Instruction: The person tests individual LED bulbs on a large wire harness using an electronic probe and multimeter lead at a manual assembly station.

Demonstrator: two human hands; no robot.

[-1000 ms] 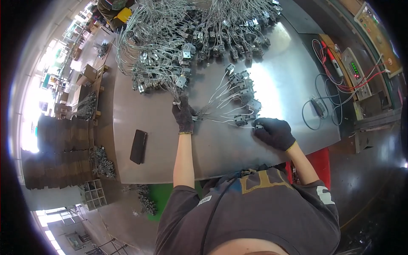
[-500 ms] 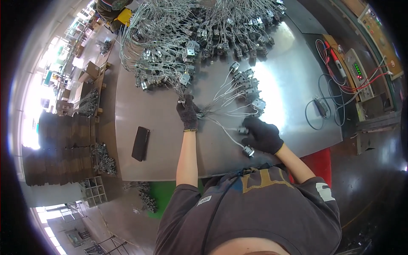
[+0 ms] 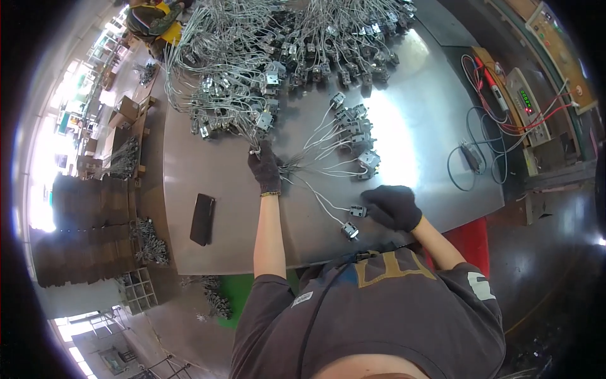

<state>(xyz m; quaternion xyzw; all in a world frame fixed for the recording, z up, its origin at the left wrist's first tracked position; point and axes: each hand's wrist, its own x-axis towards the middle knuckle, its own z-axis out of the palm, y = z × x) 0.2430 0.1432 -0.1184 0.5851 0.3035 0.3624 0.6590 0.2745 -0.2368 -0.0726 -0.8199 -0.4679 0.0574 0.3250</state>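
Note:
My left hand point(image 3: 266, 168), in a dark knit glove, is closed around a bundle of thin grey wires point(image 3: 290, 169). From it, leads fan out rightward to a row of small metal-cased connectors point(image 3: 358, 132) on the metal table. Two more leads run toward me, ending in one connector point(image 3: 358, 211) and a nearer connector point(image 3: 350, 231). My right hand point(image 3: 394, 207), also gloved, is low over the table just right of the first of these, its fingers slightly apart with nothing visible in them. Whether it touches that connector is hard to tell.
A large heap of wired connectors point(image 3: 233, 76) covers the far side of the table point(image 3: 240, 240). A black phone-like case point(image 3: 202, 219) lies at left. At right are a meter with a lit display point(image 3: 529, 104), red and grey cables point(image 3: 505, 129) and a small black block point(image 3: 472, 156).
The connector beside my right hand was blurred and lifted close to its fingers; now it lies lower, slightly left of them. My left hand keeps its hold on the bundle.

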